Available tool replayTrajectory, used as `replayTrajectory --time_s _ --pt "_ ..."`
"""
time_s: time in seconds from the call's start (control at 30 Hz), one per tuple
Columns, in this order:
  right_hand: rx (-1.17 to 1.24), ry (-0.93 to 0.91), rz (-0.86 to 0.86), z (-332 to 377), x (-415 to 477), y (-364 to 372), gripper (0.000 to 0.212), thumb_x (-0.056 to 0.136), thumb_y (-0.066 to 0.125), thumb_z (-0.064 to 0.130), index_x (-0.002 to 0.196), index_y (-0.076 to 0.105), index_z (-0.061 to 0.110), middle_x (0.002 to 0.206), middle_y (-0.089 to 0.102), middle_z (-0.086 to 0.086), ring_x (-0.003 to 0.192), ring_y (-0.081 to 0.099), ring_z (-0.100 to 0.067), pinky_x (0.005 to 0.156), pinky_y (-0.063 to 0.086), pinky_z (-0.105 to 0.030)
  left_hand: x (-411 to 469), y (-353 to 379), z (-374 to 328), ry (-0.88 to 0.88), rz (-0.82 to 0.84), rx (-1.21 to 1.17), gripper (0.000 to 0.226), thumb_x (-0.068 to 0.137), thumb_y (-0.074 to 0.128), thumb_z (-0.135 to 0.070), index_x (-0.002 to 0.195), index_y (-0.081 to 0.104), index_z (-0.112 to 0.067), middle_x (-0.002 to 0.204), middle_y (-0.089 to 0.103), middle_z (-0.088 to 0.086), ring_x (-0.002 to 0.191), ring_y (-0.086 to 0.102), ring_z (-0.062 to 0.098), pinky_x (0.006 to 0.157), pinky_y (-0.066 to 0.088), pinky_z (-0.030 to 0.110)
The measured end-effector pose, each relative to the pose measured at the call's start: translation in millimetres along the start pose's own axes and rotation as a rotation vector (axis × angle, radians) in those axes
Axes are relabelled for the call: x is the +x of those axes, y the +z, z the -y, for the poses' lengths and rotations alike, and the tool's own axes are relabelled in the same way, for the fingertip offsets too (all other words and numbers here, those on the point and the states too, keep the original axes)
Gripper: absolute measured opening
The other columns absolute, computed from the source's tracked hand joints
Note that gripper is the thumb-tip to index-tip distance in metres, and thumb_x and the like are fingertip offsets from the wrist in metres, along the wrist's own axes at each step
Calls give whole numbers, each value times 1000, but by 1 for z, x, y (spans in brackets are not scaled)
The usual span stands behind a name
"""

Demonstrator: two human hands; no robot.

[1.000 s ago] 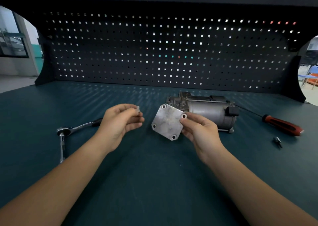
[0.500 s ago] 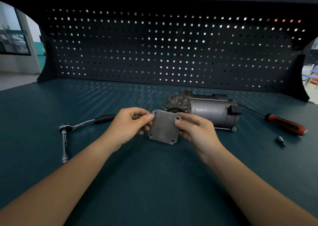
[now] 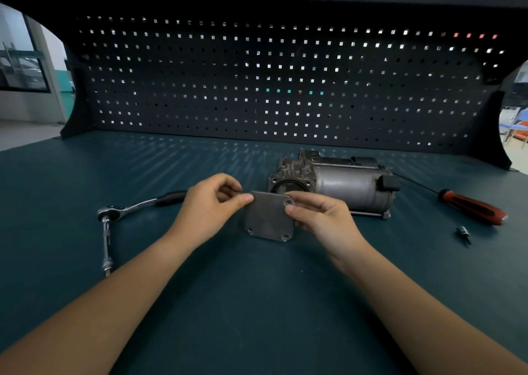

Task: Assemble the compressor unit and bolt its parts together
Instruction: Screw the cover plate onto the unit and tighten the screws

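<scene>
A square grey metal cover plate (image 3: 268,220) with a hole at each corner is held just above the bench, in front of the compressor. My right hand (image 3: 320,217) pinches its upper right corner. My left hand (image 3: 208,206) has its curled fingers at the plate's upper left corner; a small bolt seen in it earlier is hidden now. The grey compressor body (image 3: 337,186) lies on its side behind the plate, its round open end facing me.
A ratchet wrench (image 3: 137,206) with an extension bar (image 3: 106,243) lies to the left. A red-handled screwdriver (image 3: 471,210) and a small socket bit (image 3: 464,233) lie to the right. A black pegboard (image 3: 285,83) closes off the back of the green bench.
My left hand, which held a small bolt apart from the plate, has come over to the plate's upper left corner. The plate has dropped lower and tilted flatter.
</scene>
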State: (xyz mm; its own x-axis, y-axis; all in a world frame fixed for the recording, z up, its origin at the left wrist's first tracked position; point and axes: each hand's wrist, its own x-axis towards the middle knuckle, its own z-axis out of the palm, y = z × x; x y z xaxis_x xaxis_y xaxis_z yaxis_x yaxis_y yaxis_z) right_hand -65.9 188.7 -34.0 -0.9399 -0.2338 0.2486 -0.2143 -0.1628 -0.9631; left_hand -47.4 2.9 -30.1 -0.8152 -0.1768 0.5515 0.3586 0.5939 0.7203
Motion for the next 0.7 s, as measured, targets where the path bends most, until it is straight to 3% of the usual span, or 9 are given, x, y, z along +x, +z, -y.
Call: replayTrajectory --time_s 0.1,0.3,0.5,0.7 --pt "6 -9 -15 -2 1 -2 26 81 62 -7 80 68 19 70 69 8 62 63 4 58 49 -10 -1 5 -1 6 100 -54 16 83 67 -14 81 62 -30 80 63 -18 74 60 -7 65 46 9" --pt "-43 -90 -151 -4 6 -14 27 80 65 -4 78 69 23 72 69 12 66 63 5 62 48 -7 3 20 -5 83 108 -61 14 83 66 -9 93 69 -19 79 63 -21 74 60 -12 71 48 7" --pt "-446 -377 -231 -4 8 -21 22 80 66 -2 95 70 15 83 61 12 72 59 12 71 42 -1 13 37 -10 260 -19 130 15 82 67 -6 96 71 -5 90 65 -1 77 56 1 73 38 -1" --pt "-633 -461 -262 -7 16 -23 24 83 66 6 107 69 10 79 55 8 73 53 2 69 37 -1 17 40 -7 298 -79 224 17 85 66 -12 99 70 -6 92 51 -7 82 49 6 73 36 10"
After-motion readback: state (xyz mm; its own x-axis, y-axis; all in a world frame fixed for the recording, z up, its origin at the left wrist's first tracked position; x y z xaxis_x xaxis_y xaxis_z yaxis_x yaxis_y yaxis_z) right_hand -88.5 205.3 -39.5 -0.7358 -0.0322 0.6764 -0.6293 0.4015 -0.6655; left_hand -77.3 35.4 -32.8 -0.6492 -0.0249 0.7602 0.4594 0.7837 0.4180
